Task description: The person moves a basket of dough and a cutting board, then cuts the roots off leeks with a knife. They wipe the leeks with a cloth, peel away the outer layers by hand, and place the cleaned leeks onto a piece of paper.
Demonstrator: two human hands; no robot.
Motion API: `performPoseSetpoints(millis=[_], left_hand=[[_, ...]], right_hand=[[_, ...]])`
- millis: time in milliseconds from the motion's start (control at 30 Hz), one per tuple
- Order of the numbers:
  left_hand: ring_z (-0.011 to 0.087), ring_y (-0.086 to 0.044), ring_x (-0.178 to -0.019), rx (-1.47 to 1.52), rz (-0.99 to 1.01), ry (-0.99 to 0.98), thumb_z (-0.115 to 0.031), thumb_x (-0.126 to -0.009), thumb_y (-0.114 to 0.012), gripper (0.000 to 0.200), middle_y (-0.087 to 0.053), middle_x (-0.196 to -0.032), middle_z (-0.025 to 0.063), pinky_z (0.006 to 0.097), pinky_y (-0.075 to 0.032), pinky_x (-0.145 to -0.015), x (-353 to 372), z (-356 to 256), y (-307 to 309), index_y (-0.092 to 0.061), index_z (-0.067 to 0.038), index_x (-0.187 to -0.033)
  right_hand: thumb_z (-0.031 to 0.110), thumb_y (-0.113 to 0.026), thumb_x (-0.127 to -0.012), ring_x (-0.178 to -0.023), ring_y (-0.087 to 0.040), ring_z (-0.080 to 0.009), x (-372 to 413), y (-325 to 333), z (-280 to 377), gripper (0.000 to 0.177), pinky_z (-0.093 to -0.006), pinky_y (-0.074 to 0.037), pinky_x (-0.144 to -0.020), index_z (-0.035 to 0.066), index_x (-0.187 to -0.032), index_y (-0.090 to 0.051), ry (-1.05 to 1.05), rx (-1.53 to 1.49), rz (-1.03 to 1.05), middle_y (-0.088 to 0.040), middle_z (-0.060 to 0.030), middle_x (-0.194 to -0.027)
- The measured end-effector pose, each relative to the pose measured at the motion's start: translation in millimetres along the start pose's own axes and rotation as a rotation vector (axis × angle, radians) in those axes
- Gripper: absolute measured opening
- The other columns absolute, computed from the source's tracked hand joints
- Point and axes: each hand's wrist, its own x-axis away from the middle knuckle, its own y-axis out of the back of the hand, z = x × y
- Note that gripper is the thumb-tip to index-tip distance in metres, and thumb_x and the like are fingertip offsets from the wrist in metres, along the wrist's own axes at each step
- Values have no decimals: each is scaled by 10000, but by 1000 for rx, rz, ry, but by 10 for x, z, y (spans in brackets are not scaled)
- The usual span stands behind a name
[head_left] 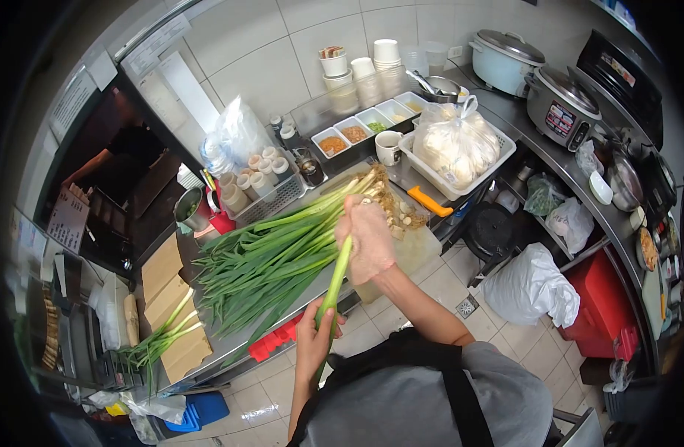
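Observation:
My left hand (pixel 317 339) is wrapped round one thick green onion (pixel 336 279) near the table's front edge, its leaves running down past my wrist. Its upper end goes up to my right hand (pixel 369 242), which is closed over it; those fingertips are partly hidden and slightly blurred. Beneath and left of my right hand lies a large heap of green onions (pixel 271 238), roots at the back right, leaves toward the left. An orange-handled knife (pixel 431 203) lies right of the roots, by a pale cutting board (pixel 418 255).
A few separate green onions (pixel 166 335) lie on cardboard (pixel 181 350) at left. Behind stand a basket of bottles (pixel 282 190), a tray of chopped ingredients (pixel 353 134), a mug (pixel 389 149) and a white basket (pixel 454 186) holding a full plastic bag. Rice cookers (pixel 562 112) stand at right.

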Motion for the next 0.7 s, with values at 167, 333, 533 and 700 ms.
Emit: performPoseSetpoints(millis=[167,333,533,700], left_hand=[[71,-516,-560,-61,2,23,-151,-935,-500,189,-570,-664,27,213,-427,-515,101,-92,-83,-555,-11,-1050],[153,-533,-549,-288,-233,-124,-142,-903,-546,172,-567,-672,63,276,-439,-518,145,-89,53,-569,-30,-1030],[268,-488,-787,-1038,-591,-501,-80,-754,-656,304,-494,-858,102,358,-378,-670,-58,-279,-109,-599,-96,-1052],[291,-457,-848,-1069,-611,-436,-33,-673,-652,404,-465,-896,100,382,-354,-707,-8,-151,44,-573,-105,-1063]], right_hand=[[285,-495,-884,-675,-514,-137,-39,153,113,192,-271,-407,-506,111,-806,-509,-75,-55,-91,-492,-24,-701],[299,-485,-910,-685,-537,-157,141,-86,155,191,-275,-440,-545,113,-883,-519,-481,-1440,-424,-515,-38,-749],[146,-489,-854,-695,-527,-178,386,19,-355,60,-279,-446,-572,89,-871,-498,-939,-3603,-544,-499,-29,-758],[38,-468,-847,-772,-513,-157,347,173,-561,42,-268,-434,-623,72,-872,-477,-1426,-3650,-990,-492,-32,-849]])
